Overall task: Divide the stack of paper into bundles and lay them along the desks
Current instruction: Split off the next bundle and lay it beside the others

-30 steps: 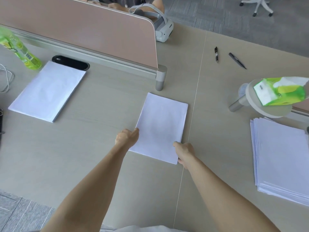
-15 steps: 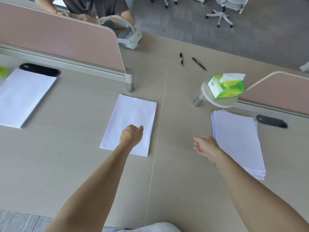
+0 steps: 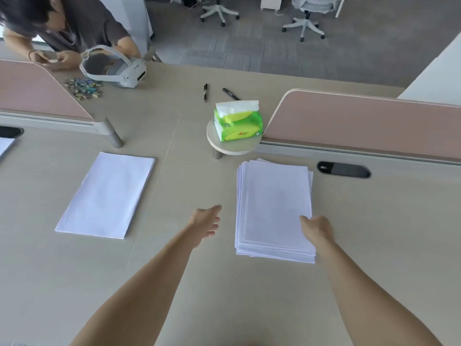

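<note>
A thick, slightly fanned stack of white paper lies on the desk right of centre. My right hand is at the stack's right edge near its front corner; whether the fingers grip the sheets cannot be told. My left hand hovers with relaxed fingers just left of the stack, holding nothing. A thinner bundle of paper lies flat further left. The corner of another bundle shows at the far left edge.
A green tissue box sits on a small round shelf behind the stack. Pink dividers run along the back, with a black cable port. Two pens, a white headset and a person stand beyond.
Both hands left the middle bundle and moved right to the thick stack. The view swung right, so the far-left bundle has almost gone out of frame.
</note>
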Action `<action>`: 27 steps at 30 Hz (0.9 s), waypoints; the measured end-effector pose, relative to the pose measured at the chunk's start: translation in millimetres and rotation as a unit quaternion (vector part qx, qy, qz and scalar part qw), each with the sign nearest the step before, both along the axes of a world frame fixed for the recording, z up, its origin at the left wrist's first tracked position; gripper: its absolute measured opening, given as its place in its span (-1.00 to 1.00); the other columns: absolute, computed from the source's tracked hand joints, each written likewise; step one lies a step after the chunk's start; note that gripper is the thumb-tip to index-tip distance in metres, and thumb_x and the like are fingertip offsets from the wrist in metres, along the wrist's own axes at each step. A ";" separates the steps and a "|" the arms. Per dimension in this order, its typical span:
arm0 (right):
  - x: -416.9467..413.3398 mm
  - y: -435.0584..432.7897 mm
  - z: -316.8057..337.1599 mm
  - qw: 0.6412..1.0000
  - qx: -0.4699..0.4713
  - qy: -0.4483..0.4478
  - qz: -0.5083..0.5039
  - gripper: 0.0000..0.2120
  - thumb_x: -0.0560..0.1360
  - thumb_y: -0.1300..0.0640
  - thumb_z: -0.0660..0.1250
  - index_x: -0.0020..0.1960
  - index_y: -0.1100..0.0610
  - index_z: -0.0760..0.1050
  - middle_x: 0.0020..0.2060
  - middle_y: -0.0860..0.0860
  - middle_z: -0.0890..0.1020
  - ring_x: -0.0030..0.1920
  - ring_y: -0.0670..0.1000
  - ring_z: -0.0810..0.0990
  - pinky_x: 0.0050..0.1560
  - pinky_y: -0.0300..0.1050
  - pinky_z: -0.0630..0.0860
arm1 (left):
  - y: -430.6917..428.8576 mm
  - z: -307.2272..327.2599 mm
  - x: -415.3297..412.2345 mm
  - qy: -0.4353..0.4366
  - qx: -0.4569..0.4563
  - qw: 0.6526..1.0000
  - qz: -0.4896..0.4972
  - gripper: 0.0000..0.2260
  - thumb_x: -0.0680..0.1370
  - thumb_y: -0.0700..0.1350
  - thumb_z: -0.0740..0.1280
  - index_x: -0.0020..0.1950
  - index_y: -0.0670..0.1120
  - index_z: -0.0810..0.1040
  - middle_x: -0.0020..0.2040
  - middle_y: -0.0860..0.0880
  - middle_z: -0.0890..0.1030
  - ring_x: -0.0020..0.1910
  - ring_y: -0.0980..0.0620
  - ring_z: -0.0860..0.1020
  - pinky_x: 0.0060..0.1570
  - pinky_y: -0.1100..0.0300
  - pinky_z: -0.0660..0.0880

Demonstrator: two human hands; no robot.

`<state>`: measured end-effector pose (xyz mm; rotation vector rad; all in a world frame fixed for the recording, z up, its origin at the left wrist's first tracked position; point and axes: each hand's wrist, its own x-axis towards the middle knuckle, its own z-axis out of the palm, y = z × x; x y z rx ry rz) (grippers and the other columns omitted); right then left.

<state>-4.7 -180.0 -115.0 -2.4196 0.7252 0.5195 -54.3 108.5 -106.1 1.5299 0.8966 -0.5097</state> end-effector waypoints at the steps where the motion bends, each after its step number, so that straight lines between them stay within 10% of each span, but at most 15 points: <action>1: 3.6 -10.8 -2.1 1.000 0.006 0.000 0.001 -0.69 0.54 0.05 0.23 -0.29 0.24 0.42 -0.39 0.11 0.49 -0.29 0.15 0.49 -0.30 -0.09 0.32 | -14.8 -0.7 3.9 -0.002 0.007 1.000 0.005 -0.73 0.50 0.10 0.35 -0.08 -0.11 0.57 -0.15 -0.05 0.58 -0.15 -0.07 0.55 0.01 0.04 0.55; 7: 30.4 -37.9 -10.2 0.997 0.058 0.015 0.050 -0.66 0.52 0.12 0.22 -0.41 0.13 0.26 -0.46 0.04 0.38 -0.41 0.08 0.35 -0.40 -0.11 0.22 | -69.6 -10.8 25.1 -0.004 0.116 0.992 -0.047 -0.73 0.50 0.09 0.33 -0.23 -0.07 0.41 -0.31 -0.05 0.34 -0.33 -0.03 0.30 -0.31 0.16 0.19; 17: 55.6 -43.9 -33.7 0.994 0.091 0.041 0.031 -0.66 0.50 0.16 0.21 -0.40 0.15 0.20 -0.45 0.02 0.34 -0.46 0.02 0.29 -0.44 -0.16 0.20 | -104.0 -44.1 40.8 0.030 0.144 0.988 -0.043 -0.71 0.52 0.06 0.34 -0.21 -0.12 0.39 -0.29 -0.02 0.34 -0.32 -0.03 0.32 -0.35 0.15 0.16; 22: 51.6 -18.9 -37.4 0.994 0.033 0.080 0.060 -0.70 0.50 -0.03 0.19 -0.03 0.20 0.51 0.12 0.13 0.42 0.16 0.19 0.43 0.07 -0.01 0.45 | -109.4 -45.5 43.9 0.038 0.157 0.985 -0.064 -0.75 0.49 0.06 0.35 -0.22 -0.10 0.44 -0.28 -0.04 0.42 -0.29 -0.06 0.39 -0.29 0.15 0.27; 27: 40.7 3.2 -35.8 0.995 -0.018 0.060 0.079 -0.55 0.51 -0.09 0.24 0.23 0.22 0.43 0.23 0.13 0.36 0.26 0.18 0.37 0.18 -0.01 0.36 | -106.3 -46.9 48.2 0.056 0.173 0.979 -0.089 -0.57 0.52 0.05 0.32 0.22 -0.26 0.52 -0.23 -0.02 0.43 -0.21 -0.05 0.42 -0.33 0.17 0.29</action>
